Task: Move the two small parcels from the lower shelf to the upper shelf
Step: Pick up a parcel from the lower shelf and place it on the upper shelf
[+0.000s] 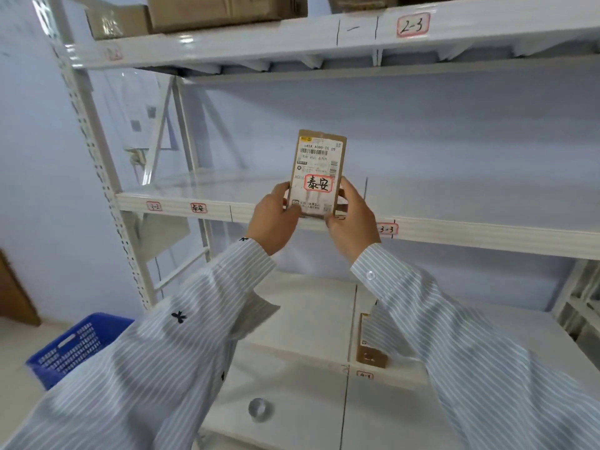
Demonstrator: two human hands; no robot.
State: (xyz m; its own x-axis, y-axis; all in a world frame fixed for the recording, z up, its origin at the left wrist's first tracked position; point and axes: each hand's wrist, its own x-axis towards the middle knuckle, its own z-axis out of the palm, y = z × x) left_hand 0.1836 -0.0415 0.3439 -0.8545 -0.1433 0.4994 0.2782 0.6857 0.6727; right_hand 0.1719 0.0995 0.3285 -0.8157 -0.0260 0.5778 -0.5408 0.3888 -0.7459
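Striped shirt sleeves [136, 362] fill the bottom of the frame, both arms reaching up toward centre. Left hand [274, 224] and right hand [352, 222] both grip the lower end of a small brown cardboard parcel with a white shipping label [319, 172]; fingers curled around its two side edges, thumbs on the label face. Parcel is upright, label toward the camera, held in front of the white metal middle shelf [487, 235] at centre frame. Can't tell whether its bottom edge touches the shelf lip or hangs just in front of it.

Second small brown cardboard parcel [371, 350] sits on the white lower shelf [302, 323], lower right of centre, mostly hidden behind the right sleeve. Judging by that, one parcel is in transit and one is not yet moved.

Risks:
- grip is only on the bottom end, so the tall parcel could tip forward or back on release
- set down standing on its narrow end near the front lip, it could topple off
- right sleeve hangs just above the second parcel; dropping the arm could nudge it

Readable writing:
- parcel label: "040A A080-T5 09", barcode, "A0" partly covered, red-bordered tag "泰安"
- middle shelf edge: matching red-bordered tag [198, 208] at left, "3-3" tag [387, 229] by the right hand
- top shelf edge, upper right: "2-3" tag [413, 25]
- lower shelf edge tag too blurred to read

Blue plastic crate [69, 347] sits on the floor at lower left
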